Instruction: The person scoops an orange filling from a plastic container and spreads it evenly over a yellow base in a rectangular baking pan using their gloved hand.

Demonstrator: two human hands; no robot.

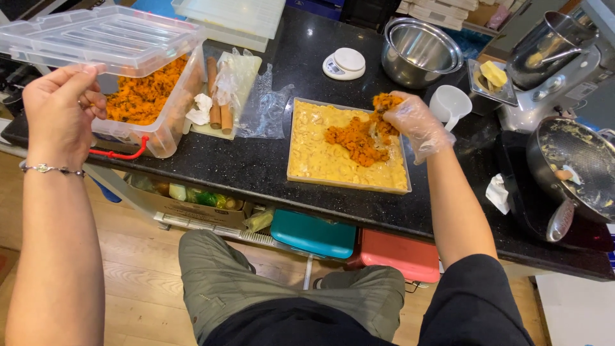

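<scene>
Item: right hand (415,125), in a clear disposable glove, pinching a clump of orange shredded filling (386,102) at the 1 o'clock corner of the baking tray (301,134). The tray is rectangular, lined with pale yellow batter, with a loose heap of the same filling (359,141) right of centre; it lies mid-counter on the black countertop (269,166). Item: left hand (59,109), bare, bracelet at the wrist, fingers closed on the raised clear lid (96,35) of the plastic storage box (160,131) at 10 o'clock, which holds more filling. Hazards, as judged: the lid, held only at its edge, could slip and drop onto the box; crumbly strands could fall off the tray's far edge; an uneven heap could leave the batter patchily covered. At 3 o'clock, a used frying pan (573,163).
</scene>
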